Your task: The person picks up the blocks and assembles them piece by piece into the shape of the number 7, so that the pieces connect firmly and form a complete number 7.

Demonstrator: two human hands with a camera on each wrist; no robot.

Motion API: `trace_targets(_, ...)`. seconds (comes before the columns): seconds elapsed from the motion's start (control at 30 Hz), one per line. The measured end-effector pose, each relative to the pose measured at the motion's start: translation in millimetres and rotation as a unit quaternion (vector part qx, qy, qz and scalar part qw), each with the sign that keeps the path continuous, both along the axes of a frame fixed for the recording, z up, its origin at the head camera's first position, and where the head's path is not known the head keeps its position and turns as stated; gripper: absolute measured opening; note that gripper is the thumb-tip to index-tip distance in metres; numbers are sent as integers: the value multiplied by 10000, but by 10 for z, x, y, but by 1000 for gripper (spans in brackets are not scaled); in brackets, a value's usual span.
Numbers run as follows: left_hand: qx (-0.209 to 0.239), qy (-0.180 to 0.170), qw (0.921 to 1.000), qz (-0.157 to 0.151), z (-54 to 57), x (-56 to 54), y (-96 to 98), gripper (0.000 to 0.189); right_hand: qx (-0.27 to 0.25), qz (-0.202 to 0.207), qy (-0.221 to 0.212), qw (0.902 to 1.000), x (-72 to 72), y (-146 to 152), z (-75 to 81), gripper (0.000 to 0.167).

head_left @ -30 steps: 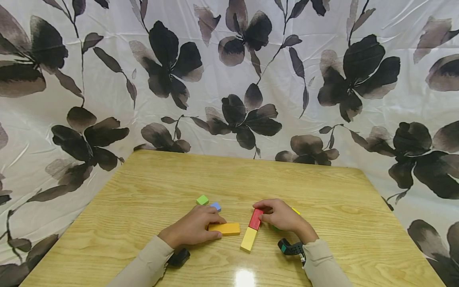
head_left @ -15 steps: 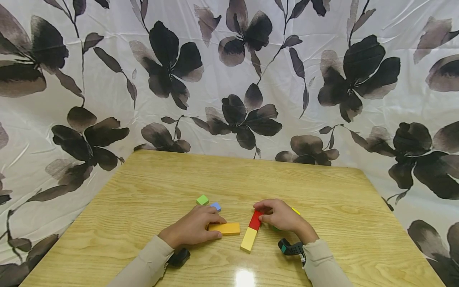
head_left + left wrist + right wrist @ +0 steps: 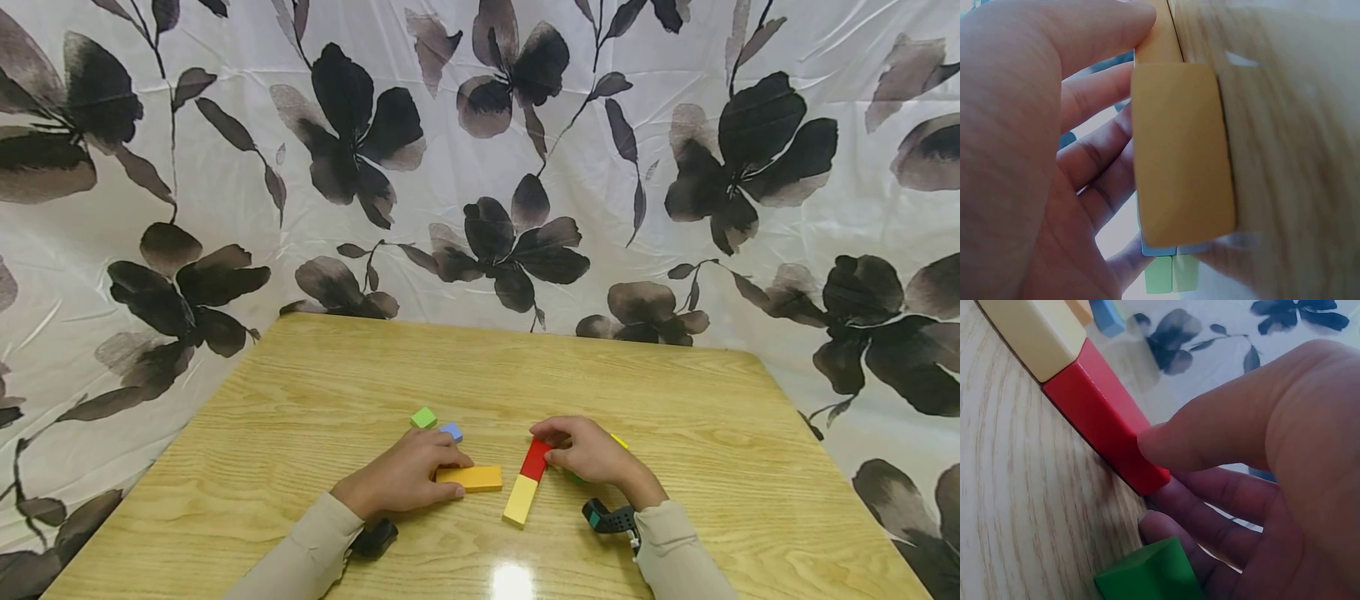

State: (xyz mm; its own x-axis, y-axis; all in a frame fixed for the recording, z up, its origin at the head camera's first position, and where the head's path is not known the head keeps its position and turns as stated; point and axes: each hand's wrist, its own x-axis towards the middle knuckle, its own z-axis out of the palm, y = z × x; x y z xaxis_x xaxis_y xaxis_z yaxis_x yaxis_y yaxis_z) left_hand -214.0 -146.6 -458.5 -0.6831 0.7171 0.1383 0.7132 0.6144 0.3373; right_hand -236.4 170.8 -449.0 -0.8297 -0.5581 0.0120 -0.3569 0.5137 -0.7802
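Note:
My left hand (image 3: pixel 408 473) holds an orange rectangular block (image 3: pixel 480 478) lying flat on the table, with the thumb on its near side and fingers along its far side. In the left wrist view the end face of that orange block (image 3: pixel 1182 156) fills the middle. My right hand (image 3: pixel 591 452) pinches the far end of a red block (image 3: pixel 534 460) between thumb and fingers. A cream-yellow block (image 3: pixel 521 502) lies end to end with the red one, forming a slanted line. Under the right palm stands a green block (image 3: pixel 1150 572), mostly hidden in the head view.
A light green block (image 3: pixel 423 417) and a small blue block (image 3: pixel 452 432) lie just beyond the left hand. Part of a bright yellow block (image 3: pixel 618 441) shows behind the right hand. The wooden table (image 3: pixel 337 358) ends at a floral cloth (image 3: pixel 450 167).
My right thumb has shifted very slightly to the right along the red block. The left hand and the blocks stay where they were.

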Motion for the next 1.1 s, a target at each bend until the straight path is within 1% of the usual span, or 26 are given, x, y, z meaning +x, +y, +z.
trace_targets(0.43,69,25,10000,-14,-10,2,-13,30,61,-168,50,9998,7,-29,-6,36)
trace_targets(0.63,82,3,10000,-29,-4,3,-8,30,-8,-211,48,9998,1,-10,-20,33)
trace_targets(0.87,161,83,9998,-80,7,11,-7,30,70,-266,277,9992,-1,-21,-49,26)
trace_targets(1.1,142,43,9999,-87,18,16,-4,31,120,-304,391,9987,4,-29,-56,25)
